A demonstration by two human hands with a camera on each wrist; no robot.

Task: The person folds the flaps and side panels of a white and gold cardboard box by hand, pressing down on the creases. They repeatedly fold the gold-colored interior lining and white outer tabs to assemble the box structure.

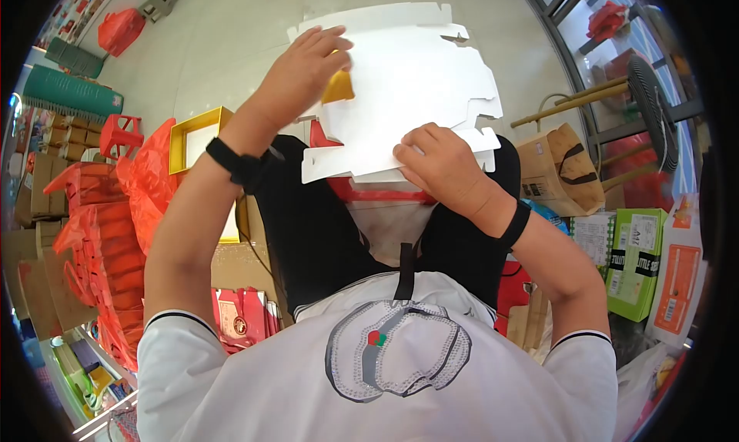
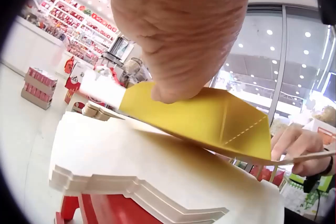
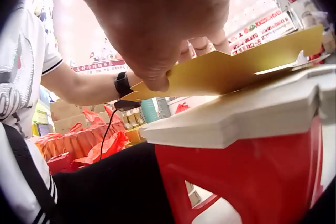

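A die-cut cardboard box blank (image 1: pixel 408 72), white on top and golden yellow beneath, lies between my two hands, tilted over a stack of similar blanks (image 2: pixel 100 150). At its left edge my left hand (image 1: pixel 312 61) pinches it, beside a raised yellow flap (image 1: pixel 339 88). In the left wrist view a fingertip presses on the yellow face (image 2: pixel 184 119). My right hand (image 1: pixel 450 169) grips the near right edge, its thumb against the yellow side (image 3: pixel 210 74) in the right wrist view. The stack rests on a red plastic stool (image 3: pixel 236 171) between my knees.
To my left stand an open yellow box (image 1: pixel 178 145) and red plastic bags (image 1: pixel 108 249). A paper bag (image 1: pixel 562 169), a green box (image 1: pixel 637 265) and a wooden-legged stool (image 1: pixel 650 111) are on the right. A cable (image 3: pixel 107 132) hangs from the left wrist.
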